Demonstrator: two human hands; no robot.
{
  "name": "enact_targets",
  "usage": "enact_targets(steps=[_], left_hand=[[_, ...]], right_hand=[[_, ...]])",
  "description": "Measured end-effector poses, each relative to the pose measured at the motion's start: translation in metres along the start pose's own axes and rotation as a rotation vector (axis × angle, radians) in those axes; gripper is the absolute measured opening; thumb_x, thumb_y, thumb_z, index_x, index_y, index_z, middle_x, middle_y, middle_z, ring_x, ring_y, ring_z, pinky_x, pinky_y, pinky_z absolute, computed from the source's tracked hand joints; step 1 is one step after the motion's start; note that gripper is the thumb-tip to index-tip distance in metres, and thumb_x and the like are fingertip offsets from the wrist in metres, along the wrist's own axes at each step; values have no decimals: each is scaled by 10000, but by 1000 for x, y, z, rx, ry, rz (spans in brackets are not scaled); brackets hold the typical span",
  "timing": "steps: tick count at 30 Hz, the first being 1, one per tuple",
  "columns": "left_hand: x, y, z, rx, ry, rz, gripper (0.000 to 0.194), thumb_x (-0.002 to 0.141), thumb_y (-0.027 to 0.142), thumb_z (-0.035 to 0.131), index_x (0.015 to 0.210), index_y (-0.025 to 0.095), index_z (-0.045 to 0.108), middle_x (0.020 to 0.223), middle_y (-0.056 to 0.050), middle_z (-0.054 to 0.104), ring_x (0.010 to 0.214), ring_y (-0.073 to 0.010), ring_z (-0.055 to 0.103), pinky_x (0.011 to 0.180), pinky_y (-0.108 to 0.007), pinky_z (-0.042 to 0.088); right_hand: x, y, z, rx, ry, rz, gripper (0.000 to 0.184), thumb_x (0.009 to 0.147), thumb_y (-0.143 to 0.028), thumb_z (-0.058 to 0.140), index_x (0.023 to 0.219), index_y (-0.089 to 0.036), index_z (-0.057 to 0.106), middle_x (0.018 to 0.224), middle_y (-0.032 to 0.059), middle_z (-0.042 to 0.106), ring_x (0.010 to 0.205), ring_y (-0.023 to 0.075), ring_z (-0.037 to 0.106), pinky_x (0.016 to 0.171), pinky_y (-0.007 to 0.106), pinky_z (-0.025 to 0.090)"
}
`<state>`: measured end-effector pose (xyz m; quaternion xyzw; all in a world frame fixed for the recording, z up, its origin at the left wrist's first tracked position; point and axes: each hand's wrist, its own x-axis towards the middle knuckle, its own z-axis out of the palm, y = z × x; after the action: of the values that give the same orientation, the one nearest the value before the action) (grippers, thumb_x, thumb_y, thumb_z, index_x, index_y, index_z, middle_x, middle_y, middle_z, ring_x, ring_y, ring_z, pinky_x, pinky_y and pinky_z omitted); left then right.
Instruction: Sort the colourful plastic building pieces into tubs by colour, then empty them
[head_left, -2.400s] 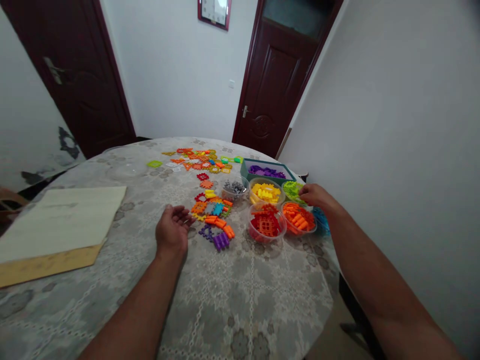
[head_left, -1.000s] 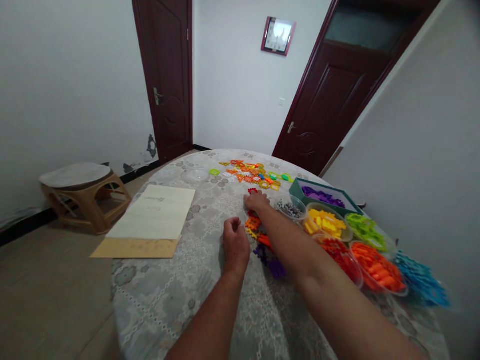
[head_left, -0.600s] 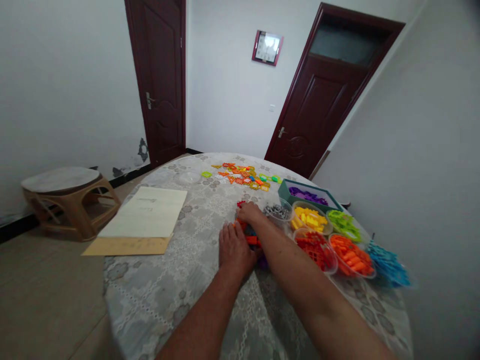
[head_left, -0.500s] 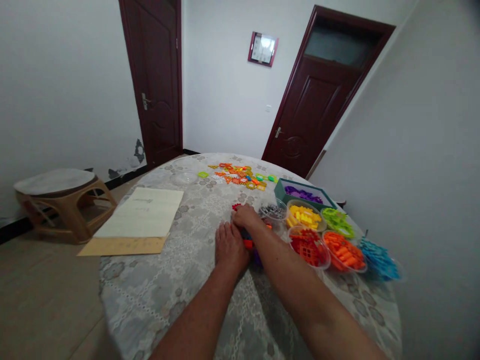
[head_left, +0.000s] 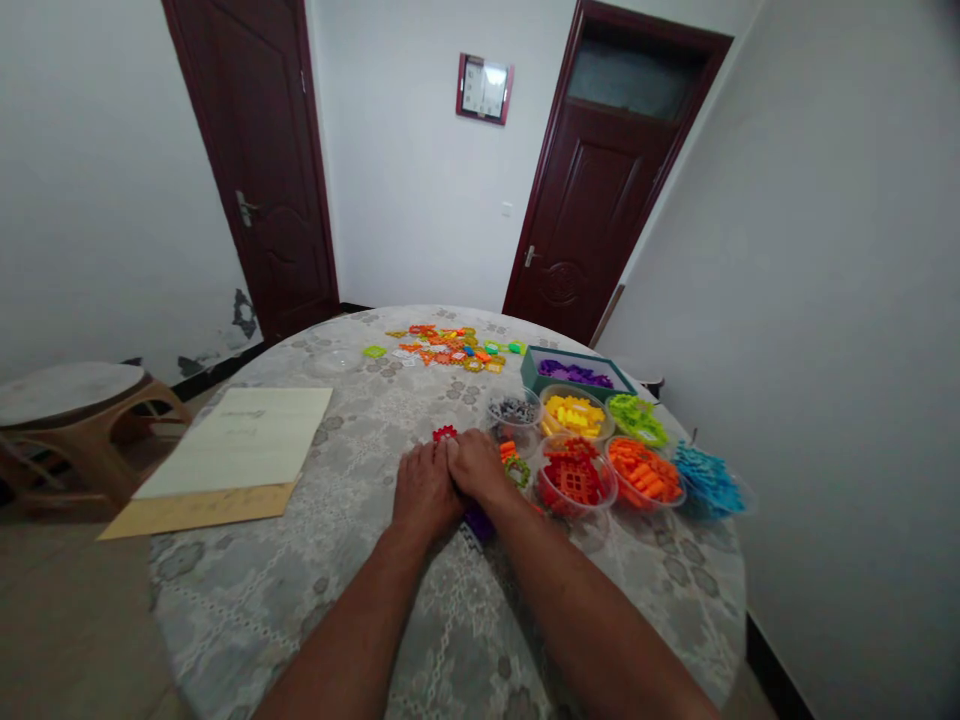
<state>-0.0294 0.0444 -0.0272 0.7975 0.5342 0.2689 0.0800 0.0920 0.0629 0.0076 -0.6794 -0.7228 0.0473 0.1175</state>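
Over the middle of the table, my left hand (head_left: 427,486) and my right hand (head_left: 476,464) are pressed side by side, touching, with fingers curled down. Both close on an assembly of plastic building pieces, mostly covered by the hands. A red gear-shaped piece (head_left: 444,433) sticks out beyond the fingertips. A purple piece (head_left: 479,523) shows below, between the wrists. Just right of my right hand lie orange pieces (head_left: 508,451) and a green ring-shaped piece (head_left: 517,471).
On the right stand clear tubs of grey (head_left: 513,409), yellow (head_left: 574,414), red (head_left: 576,478), orange (head_left: 645,472), lime (head_left: 637,419) and blue pieces (head_left: 706,478). Behind is a green box (head_left: 531,372) of purple pieces. Mixed pieces (head_left: 450,346) lie at the back, paper (head_left: 240,440) at left.
The camera view has swung right, so the scene sits farther left. My hands have come closer together over the assembly; the orange and green pieces beside my right hand now show.
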Motion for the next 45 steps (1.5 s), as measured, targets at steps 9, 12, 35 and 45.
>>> enact_targets(steps=[9,12,35,45], left_hand=[[0,2,-7,86,-59,129,398,859,326,635,1215,153,676,1203,-195,669,1130,-362,606,1016,-474,444],[0,2,-6,82,-64,153,445,829,282,651,1256,157,667,1259,-199,654,1176,-359,589,1056,-484,429],[15,-20,2,-151,60,193,338,830,181,600,1135,214,743,1120,-130,763,1043,-299,678,996,-462,507],[15,-8,-10,-501,181,-82,346,813,188,622,1116,242,780,964,-62,778,848,-258,706,905,-397,544]], right_hand=[[-30,13,8,192,116,-87,396,1114,-234,318,1163,-181,707,1218,113,739,1200,219,641,1111,339,421],[-37,19,10,369,153,-131,354,1098,-221,358,1174,-178,701,1228,115,736,1206,213,643,1117,347,436],[-74,36,30,380,390,-166,385,1090,-291,445,1403,-122,593,1367,192,651,1343,304,564,1183,518,451],[-78,38,25,382,290,-235,651,911,-392,729,1486,-164,527,1458,191,595,1385,338,526,1210,572,406]])
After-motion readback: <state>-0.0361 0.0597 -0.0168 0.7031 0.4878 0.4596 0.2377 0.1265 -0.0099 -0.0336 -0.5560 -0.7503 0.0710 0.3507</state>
